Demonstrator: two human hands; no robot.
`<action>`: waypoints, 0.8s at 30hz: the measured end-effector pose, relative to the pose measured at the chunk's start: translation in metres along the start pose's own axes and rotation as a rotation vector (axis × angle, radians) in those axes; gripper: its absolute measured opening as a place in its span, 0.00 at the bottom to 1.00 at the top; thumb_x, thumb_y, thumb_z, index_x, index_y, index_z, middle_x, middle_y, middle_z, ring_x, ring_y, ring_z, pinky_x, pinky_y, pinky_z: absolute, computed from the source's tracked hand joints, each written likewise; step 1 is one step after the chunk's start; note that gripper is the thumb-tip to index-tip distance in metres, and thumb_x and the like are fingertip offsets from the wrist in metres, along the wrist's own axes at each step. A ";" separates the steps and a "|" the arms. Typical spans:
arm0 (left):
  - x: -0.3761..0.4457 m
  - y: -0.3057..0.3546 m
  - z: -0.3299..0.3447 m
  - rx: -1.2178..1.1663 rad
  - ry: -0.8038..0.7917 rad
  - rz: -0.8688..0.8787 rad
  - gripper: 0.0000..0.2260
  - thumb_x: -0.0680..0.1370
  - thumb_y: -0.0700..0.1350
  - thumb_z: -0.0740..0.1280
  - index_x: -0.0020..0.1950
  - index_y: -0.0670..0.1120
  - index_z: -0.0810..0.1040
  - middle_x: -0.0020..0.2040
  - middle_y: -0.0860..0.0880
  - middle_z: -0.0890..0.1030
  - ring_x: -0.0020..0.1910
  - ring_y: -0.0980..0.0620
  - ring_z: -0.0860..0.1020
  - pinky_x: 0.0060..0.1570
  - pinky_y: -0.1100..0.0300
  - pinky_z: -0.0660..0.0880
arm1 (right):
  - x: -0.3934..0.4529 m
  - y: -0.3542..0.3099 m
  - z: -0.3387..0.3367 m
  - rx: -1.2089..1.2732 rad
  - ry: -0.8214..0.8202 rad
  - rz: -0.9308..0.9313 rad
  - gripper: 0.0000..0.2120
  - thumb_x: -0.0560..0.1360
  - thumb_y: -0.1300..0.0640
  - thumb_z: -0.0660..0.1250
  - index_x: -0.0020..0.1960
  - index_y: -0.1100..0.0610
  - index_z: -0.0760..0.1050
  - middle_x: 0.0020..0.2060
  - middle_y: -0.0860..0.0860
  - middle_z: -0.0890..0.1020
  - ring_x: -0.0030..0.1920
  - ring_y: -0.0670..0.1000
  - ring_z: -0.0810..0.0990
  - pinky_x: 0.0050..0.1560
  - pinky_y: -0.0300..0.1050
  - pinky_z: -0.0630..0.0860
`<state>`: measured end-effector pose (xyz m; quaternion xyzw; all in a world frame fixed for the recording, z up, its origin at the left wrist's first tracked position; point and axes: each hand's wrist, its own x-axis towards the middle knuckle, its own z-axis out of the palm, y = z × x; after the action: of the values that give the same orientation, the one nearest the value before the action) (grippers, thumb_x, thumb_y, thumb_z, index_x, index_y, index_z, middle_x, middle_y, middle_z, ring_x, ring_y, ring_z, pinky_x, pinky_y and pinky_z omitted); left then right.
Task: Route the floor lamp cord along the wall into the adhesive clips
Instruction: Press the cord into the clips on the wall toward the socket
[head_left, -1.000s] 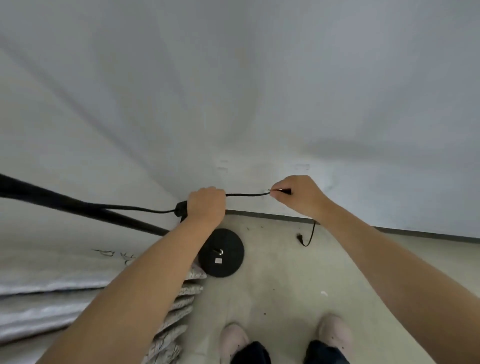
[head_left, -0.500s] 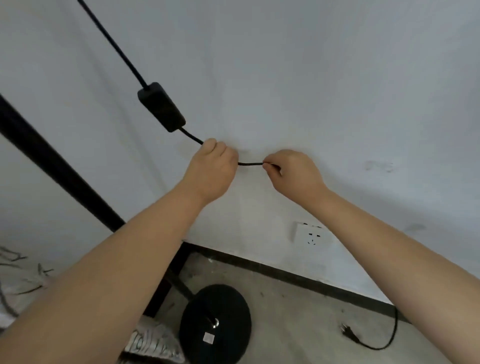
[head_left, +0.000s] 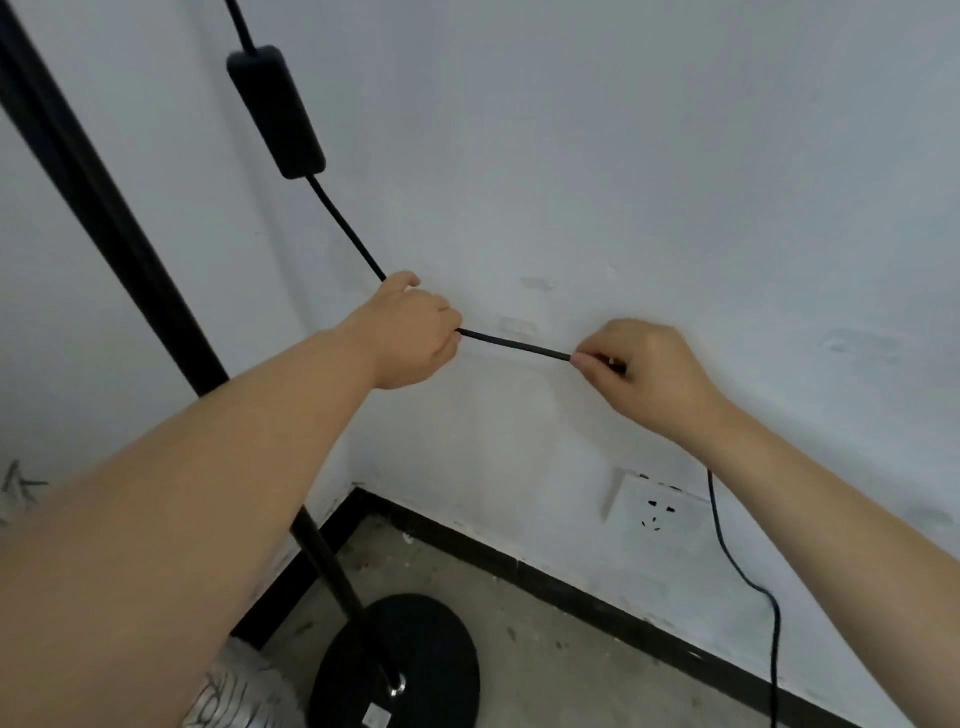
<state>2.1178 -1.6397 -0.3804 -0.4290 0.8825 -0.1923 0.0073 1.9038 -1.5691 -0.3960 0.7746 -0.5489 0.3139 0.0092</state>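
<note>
The black lamp cord (head_left: 514, 344) runs taut between my two hands, close to the white wall. My left hand (head_left: 413, 338) is shut on it where it comes down from the black inline switch (head_left: 278, 111). My right hand (head_left: 649, 371) pinches it further right with thumb and fingers. Just above the stretched piece, a small clear adhesive clip (head_left: 517, 326) sits on the wall, faint and hard to make out. Below my right wrist the cord hangs loose (head_left: 727, 551) towards the floor.
The black lamp pole (head_left: 104, 218) slants down to its round base (head_left: 415, 660) on the concrete floor. A white wall socket (head_left: 657, 512) sits low on the wall above the black skirting (head_left: 571, 592). Another faint mark or clip (head_left: 535, 283) shows higher up.
My view has swung up from the floor to the wall. Both hands rose with the cord and moved apart, so a longer piece is stretched between them; the switch hangs steeper.
</note>
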 end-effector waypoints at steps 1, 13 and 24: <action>0.000 -0.002 0.000 -0.010 0.004 -0.006 0.15 0.82 0.45 0.51 0.53 0.41 0.75 0.50 0.44 0.80 0.50 0.45 0.76 0.68 0.54 0.53 | 0.003 -0.002 0.000 -0.048 0.014 -0.025 0.09 0.74 0.62 0.64 0.41 0.67 0.79 0.35 0.64 0.80 0.37 0.60 0.77 0.38 0.48 0.70; 0.022 0.026 0.021 0.219 0.033 -0.112 0.12 0.82 0.42 0.52 0.55 0.43 0.74 0.53 0.46 0.80 0.53 0.46 0.76 0.59 0.55 0.64 | 0.018 -0.010 0.005 -0.397 0.103 -0.093 0.13 0.74 0.58 0.64 0.40 0.67 0.78 0.38 0.63 0.78 0.35 0.63 0.77 0.31 0.45 0.64; 0.019 0.041 0.015 0.003 0.437 -0.010 0.11 0.55 0.37 0.80 0.28 0.41 0.78 0.26 0.45 0.80 0.25 0.48 0.79 0.26 0.66 0.74 | 0.017 -0.011 -0.005 -0.560 0.113 0.016 0.07 0.57 0.76 0.70 0.29 0.68 0.75 0.27 0.62 0.76 0.19 0.58 0.70 0.27 0.30 0.49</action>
<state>2.0774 -1.6357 -0.4053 -0.3813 0.8608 -0.2820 -0.1847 1.9148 -1.5771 -0.3800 0.7189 -0.6189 0.1928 0.2510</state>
